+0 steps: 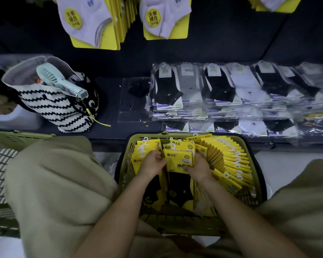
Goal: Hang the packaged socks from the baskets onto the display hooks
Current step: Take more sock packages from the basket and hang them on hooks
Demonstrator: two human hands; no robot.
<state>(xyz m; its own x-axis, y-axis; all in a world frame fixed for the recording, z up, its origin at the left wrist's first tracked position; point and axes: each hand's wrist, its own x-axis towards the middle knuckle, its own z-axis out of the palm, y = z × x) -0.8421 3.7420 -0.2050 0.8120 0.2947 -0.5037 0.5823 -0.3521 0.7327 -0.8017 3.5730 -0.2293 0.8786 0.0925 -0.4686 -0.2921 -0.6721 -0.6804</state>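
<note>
far left: a second olive basket (11, 138), only its rim and mesh side in sight, beside the person's left knee in beige cloth (60, 183). on the dark shelf (108, 90), toward its left end, a black-and-white zigzag tote bag (52, 107) stands open, with a pale green handheld fan (61, 81) sticking out of its mouth and a yellow cord hanging down its side. above it, white socks on yellow cards (88, 21) hang from the display, a second bunch (164, 17) just to the right.

centre: olive basket (123, 175) on the floor between the knees, against the shelf's front edge, packed with yellow-carded sock packs (229, 161), white plastic hooks up. packs along the right side of the basket are fanned out in a row. left hand (152, 163) is down inside the basket's left half, fingers curled closed around the edge of a front pack (177, 161). right hand (199, 167) meets the same pack from the other side, fingers bent behind it, thumb on its face; both hands grip it. black socks show below the yellow header of that pack.

right: stacks of clear-bagged black, grey and white socks (222, 90) lie flat along the shelf's right half, overlapping, running to the right edge. right knee (306, 202) at the lower right corner.
</note>
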